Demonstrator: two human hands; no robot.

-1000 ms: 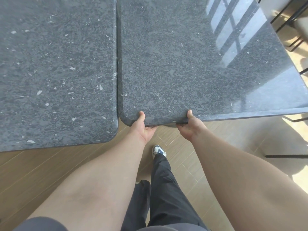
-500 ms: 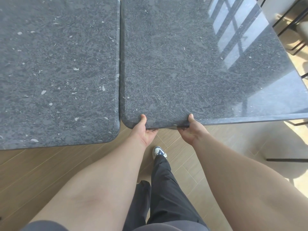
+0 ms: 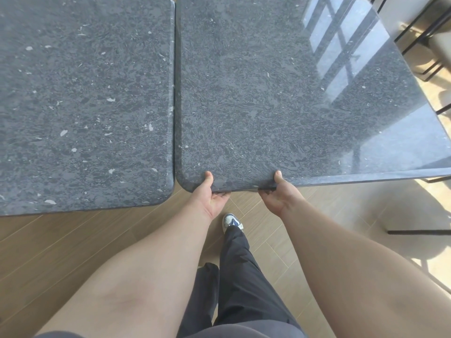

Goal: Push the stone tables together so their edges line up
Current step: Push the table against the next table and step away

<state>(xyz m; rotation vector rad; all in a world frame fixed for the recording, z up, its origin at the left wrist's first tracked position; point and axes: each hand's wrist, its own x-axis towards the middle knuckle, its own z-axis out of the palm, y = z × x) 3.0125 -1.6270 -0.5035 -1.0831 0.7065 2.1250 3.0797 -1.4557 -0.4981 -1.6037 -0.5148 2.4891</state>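
Since a second earlier, the gap between the tables had narrowed to a thin dark seam. We saw the left hand [image 3: 210, 194] and right hand [image 3: 278, 195] each grip the near edge of the right stone table [image 3: 280, 98], thumbs on top, fingers curled beneath, seemingly to steer it. Its near edge sat farther back than that of the left stone table [image 3: 85, 98], so alignment remained unfinished.

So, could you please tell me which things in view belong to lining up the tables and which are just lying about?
Part of the job:
- right stone table, gripped at its near edge
- left stone table
- left hand
- right hand

Just there:
- black-framed chair
- wooden floor
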